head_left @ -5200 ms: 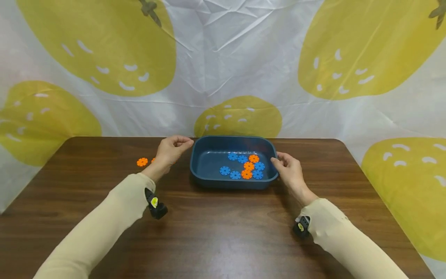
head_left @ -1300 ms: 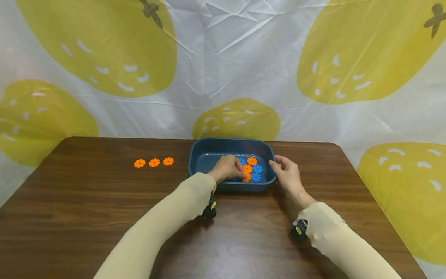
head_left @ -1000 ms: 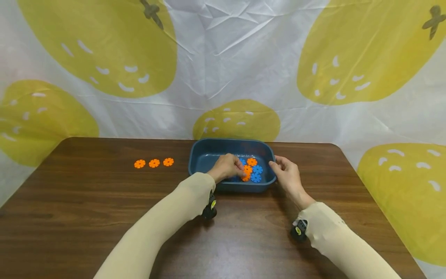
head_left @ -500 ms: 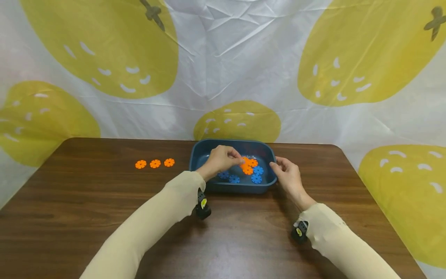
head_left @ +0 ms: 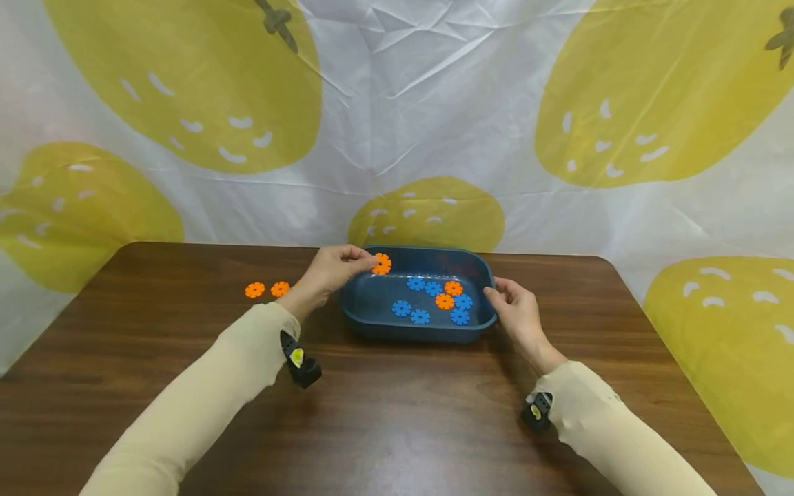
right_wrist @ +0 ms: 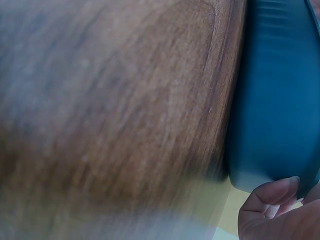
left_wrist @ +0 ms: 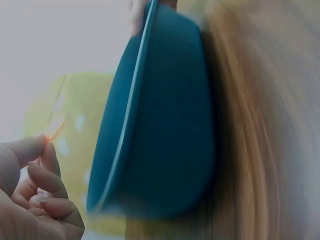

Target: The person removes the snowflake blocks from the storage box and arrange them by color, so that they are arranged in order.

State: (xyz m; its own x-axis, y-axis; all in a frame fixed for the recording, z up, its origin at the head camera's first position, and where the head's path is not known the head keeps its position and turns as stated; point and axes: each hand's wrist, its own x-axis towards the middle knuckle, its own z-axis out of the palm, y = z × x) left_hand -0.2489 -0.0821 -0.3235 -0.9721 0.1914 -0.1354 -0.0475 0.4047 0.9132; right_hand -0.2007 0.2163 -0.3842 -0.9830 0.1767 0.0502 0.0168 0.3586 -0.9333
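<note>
My left hand [head_left: 329, 272] pinches an orange notched interlocking disc [head_left: 382, 264] between thumb and forefinger. It holds the disc upright above the left end of a dark blue rectangular basin [head_left: 412, 333]. In the left wrist view the disc [left_wrist: 58, 131] shows edge-on at the fingertips, beside the basin's rim. My right hand [head_left: 520, 313] grips the basin's right rim, thumb on the inside; the right wrist view shows the thumb [right_wrist: 280, 189] against the basin's end. Inside the basin lie several blue discs [head_left: 420, 317] and two orange discs [head_left: 444, 301].
On the brown wooden table [head_left: 397, 413], left of the basin, orange discs [head_left: 255, 289] lie in a row, one nearly covered by my left wrist. A white curtain [head_left: 397, 138] with yellow fruit prints hangs behind the table's far edge.
My left hand has picked an orange disc out of the basin, lifted it and carried it left to the basin's left rim. My right hand keeps its hold.
</note>
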